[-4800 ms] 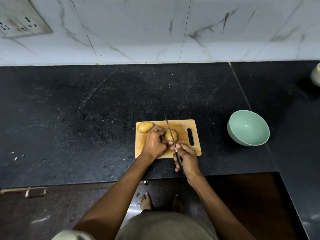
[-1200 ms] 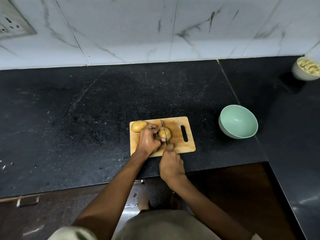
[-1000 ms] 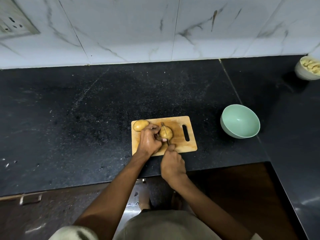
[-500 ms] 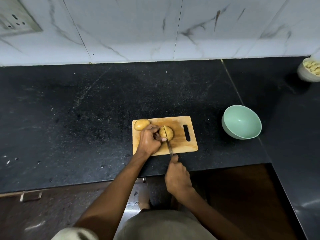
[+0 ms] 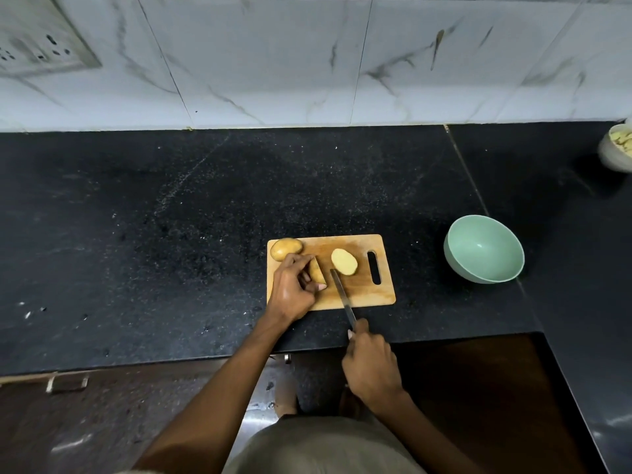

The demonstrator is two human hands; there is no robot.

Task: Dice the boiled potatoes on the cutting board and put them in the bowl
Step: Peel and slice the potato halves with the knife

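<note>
Halving step: our left hand (image 5: 294, 289) grips one potato half (image 5: 316, 273); right hand (image 5: 371, 366) clasps the knife (image 5: 342, 295). Freed half (image 5: 344, 261) lies cut-face up mid cutting board (image 5: 383, 292). Next, we judge: slicing strips.

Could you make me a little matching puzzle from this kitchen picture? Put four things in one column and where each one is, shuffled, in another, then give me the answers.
Things:
1. whole brown-skinned potato
2. cut potato half with its pale face up
3. long steel knife
4. empty mint-green bowl

Places:
A. on the black counter, right of the wooden cutting board
B. at the board's far left corner
C. gripped by the right hand
D. lying free on the board near its handle slot

Pairs: 1-B, 2-D, 3-C, 4-A
</note>
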